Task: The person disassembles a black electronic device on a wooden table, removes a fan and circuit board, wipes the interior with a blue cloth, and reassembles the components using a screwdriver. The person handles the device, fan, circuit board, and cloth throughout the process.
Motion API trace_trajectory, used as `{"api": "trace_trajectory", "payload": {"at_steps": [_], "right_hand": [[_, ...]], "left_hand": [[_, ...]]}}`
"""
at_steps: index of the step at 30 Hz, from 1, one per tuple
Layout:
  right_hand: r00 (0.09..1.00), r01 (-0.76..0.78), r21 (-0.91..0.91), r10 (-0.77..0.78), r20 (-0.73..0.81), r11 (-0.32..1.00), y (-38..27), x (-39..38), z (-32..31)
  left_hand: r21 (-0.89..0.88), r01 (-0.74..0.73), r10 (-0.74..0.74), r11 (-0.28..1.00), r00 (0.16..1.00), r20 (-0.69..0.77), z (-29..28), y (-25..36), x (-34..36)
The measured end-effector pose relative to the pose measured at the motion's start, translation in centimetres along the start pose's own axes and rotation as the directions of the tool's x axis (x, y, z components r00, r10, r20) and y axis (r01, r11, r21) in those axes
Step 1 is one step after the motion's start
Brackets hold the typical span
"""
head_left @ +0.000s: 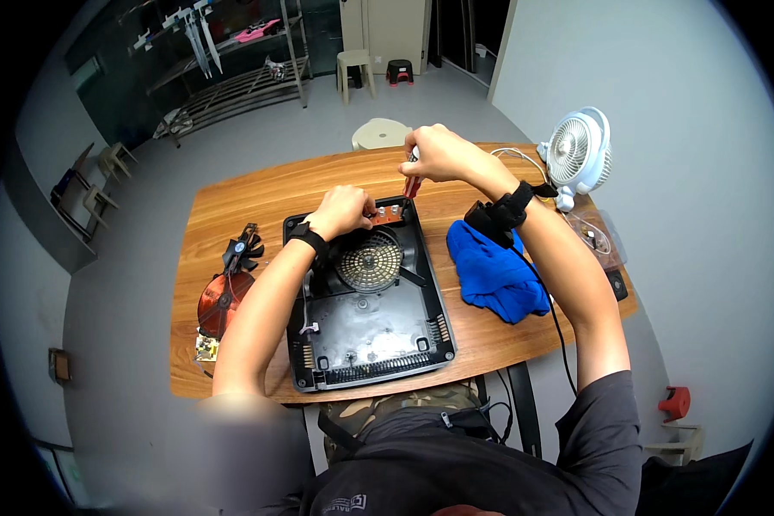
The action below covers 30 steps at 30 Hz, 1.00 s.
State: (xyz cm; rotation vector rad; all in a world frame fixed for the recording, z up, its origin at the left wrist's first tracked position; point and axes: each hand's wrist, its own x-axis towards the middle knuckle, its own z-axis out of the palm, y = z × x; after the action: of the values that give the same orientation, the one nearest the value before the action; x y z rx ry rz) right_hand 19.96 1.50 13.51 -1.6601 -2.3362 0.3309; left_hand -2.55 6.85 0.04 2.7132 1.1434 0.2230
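Note:
An open black appliance housing (361, 327) with a round perforated grille (369, 262) lies on the wooden table. My right hand (439, 156) grips a screwdriver with a red handle (411, 186), held upright over the housing's back right corner. My left hand (341, 209) curls at the housing's back edge, beside a small orange-brown board (385, 217); what its fingertips hold is hidden. A copper coil (219, 305), a small circuit board (206, 347) and a black fan part (241, 249) lie left of the housing. A thin wire with a white connector (310, 328) rests inside it.
A blue cloth (494, 275) lies right of the housing. A white desk fan (568, 155), cables and a clear tray (602, 241) are on the table's right. Stools (353, 60), a metal rack (232, 82) and a wall (679, 103) surround the table (189, 232).

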Motion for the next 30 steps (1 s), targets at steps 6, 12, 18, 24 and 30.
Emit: {"api": "trace_trajectory", "payload": {"at_steps": [6, 12, 18, 24, 30], "right_hand": [[0.988, 0.081, 0.001, -0.081, -0.129, 0.997, 1.4, -0.4, 0.4], [0.983, 0.083, 0.008, -0.08, -0.167, 0.997, 0.8, -0.7, -0.1], [0.976, 0.114, 0.055, -0.102, -0.19, 0.992, -0.2, -0.2, -0.3], [0.982, 0.123, 0.107, -0.105, -0.159, 0.987, -2.4, 0.1, -0.4], [0.974, 0.172, 0.128, -0.15, -0.168, 0.977, -3.3, 1.3, 0.6]], "left_hand": [[0.005, -0.013, 0.013, 1.0, 1.0, 0.006, -0.1, 0.5, 0.0], [-0.042, 0.004, -0.004, 0.999, 1.0, 0.015, -0.8, 1.0, -0.4], [-0.162, -0.013, 0.001, 0.987, 0.997, -0.077, -2.3, 1.2, -1.7], [-0.182, 0.002, -0.003, 0.983, 1.0, -0.007, -3.7, 1.5, -2.8], [-0.16, 0.007, -0.012, 0.987, 0.999, -0.03, -3.9, 0.5, -4.5]]}}
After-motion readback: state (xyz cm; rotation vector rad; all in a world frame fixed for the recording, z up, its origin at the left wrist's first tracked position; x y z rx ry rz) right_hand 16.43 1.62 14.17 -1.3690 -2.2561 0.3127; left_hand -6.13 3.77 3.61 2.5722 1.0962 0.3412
